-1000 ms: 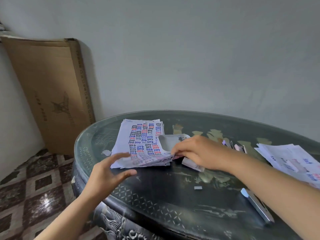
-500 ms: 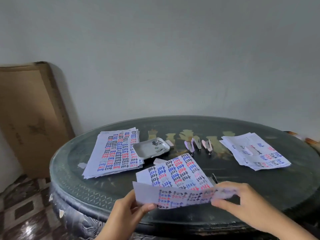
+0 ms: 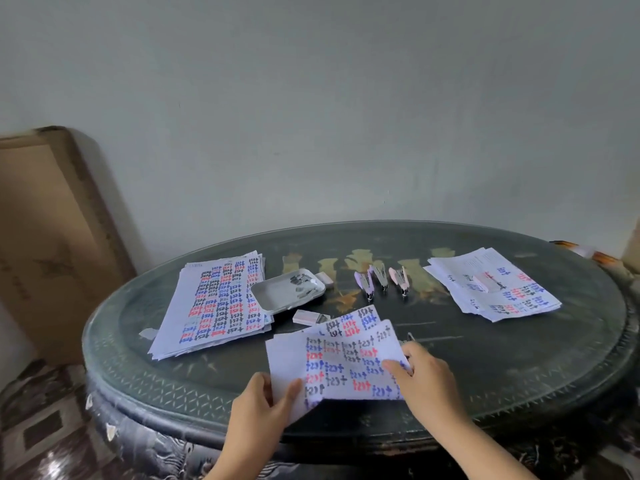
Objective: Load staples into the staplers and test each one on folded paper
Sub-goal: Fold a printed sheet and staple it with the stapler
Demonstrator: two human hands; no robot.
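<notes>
Left hand [image 3: 260, 408] and right hand [image 3: 427, 381] each pinch an edge of the folded paper [image 3: 346, 370]; three staplers [image 3: 381, 278] lie beyond the right hand.

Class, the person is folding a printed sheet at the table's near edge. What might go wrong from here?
The sheet reaches past the table's rim, with the left hand pinching one corner; the fold may come out crooked.
A metal piece lies half hidden under the sheet beside the right hand; it might get knocked.
The staple tray overlaps the paper stack; pulling sheets may spill it.
</notes>
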